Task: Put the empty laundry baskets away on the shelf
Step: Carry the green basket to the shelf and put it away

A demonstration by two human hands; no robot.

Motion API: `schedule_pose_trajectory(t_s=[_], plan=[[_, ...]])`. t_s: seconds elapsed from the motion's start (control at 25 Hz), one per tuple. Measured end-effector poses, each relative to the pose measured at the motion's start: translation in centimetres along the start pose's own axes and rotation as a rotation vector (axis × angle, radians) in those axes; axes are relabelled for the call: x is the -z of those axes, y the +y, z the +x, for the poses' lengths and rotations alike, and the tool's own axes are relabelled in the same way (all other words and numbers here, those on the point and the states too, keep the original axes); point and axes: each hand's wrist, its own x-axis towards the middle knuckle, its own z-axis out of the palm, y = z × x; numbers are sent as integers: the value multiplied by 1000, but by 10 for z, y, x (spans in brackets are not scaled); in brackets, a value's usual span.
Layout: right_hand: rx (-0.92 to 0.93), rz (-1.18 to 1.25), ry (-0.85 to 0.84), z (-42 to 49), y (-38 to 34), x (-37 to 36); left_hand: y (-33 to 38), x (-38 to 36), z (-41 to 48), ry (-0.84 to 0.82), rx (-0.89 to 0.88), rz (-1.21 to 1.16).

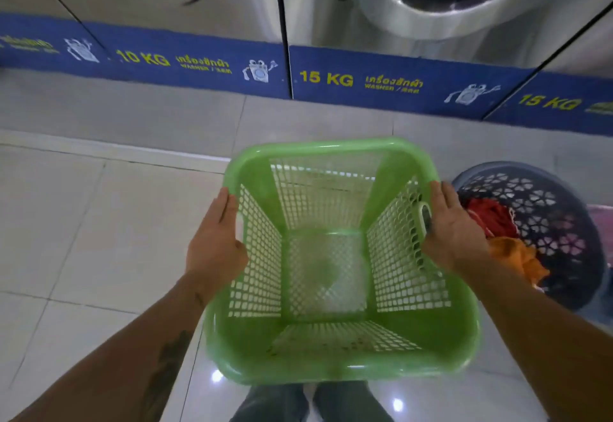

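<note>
Two bare hands clamp the rim of a square, light-green plastic lattice laundry basket (335,255), which is held above the pale tiled floor (83,239), just over the person's own legs at the bottom edge of the view. The left hand (215,242) grips the left rim, fingers running along the outside and thumb tucked over the edge; the right hand (454,229) does the same on the right rim, its thumb hooked in by the white-edged handle slot. The basket lies squarely between the hands, mouth up and tipped a little toward the camera, and it looks empty down to its perforated bottom. It is about as wide as it is deep, so no long axis matters much, and neither hand is clearly nearer; the load looks evenly shared. Just beside the right hand, a round dark-grey plastic basket with cut-out walls (547,222) stands on the floor, and it holds red and orange clothes (497,232), so it is not one of the empties. Farther off, a row of silver front-loading washing machines (315,7) rises above a blue base strip printed with yellow weight labels (199,63). No shelf shows anywhere here, so the coming move likely calls for turning away from the machines with the basket held level.
</note>
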Motion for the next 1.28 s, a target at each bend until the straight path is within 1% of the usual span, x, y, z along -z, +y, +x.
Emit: schedule_pose_trajectory(t_s=[0.16,0.28,0.4,0.52,0.64,0.72,0.96,1.08,1.28], plan=[[159,-26,33,-41,-64,99,-16,105,-56,132,13,5],[298,-56,30,-61,-112,152,-29,175,-98,221,81,14],[506,-117,56,-72,-173,188,-44,231,-158,349,235,28],[714,-150,84,-90,-239,205,-61,265,-229,451,415,49],[897,-174,90,-118,-303,208,-76,281,-305,546,577,59],[998,-199,76,-153,-348,204,-90,285,-359,602,682,61],[1293,-272,64,-284,-472,150,-151,291,-527,693,958,109],[1395,-323,81,-359,-528,112,-196,290,-606,725,1042,138],[1495,-376,59,-493,-620,39,-283,286,-743,773,1161,132]])
